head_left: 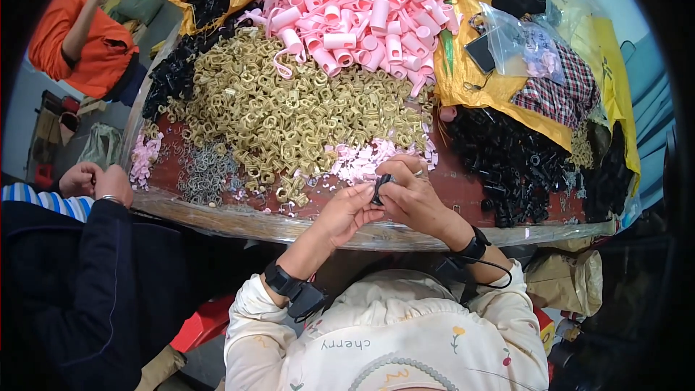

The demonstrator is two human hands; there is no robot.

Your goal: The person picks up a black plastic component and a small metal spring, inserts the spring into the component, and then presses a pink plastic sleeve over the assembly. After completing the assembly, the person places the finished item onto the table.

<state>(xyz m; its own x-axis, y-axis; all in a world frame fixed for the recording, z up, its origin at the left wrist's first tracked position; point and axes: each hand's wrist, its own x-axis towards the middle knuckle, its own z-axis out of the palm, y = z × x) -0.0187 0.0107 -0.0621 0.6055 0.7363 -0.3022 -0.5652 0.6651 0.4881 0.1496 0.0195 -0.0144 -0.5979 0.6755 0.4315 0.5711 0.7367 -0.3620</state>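
Note:
My left hand (346, 211) and my right hand (416, 201) meet over the near edge of the table. Between their fingertips is a small black plastic part (378, 190), pinched from both sides; my fingers cover much of it. Just beyond my hands lies a scatter of small pale pink pieces (360, 159). Behind that spreads a broad heap of gold-coloured rings (282, 105). To the right of my right hand sits a pile of black plastic parts (503, 163).
Pink tubes (380, 14) are heaped at the back. Small grey metal pieces (205, 174) lie left. A phone (480, 53) and plastic bag (517, 43) rest on yellow sacking (463, 87). A co-worker's hands (98, 182) are at the left edge; a person in orange (83, 43) is beyond.

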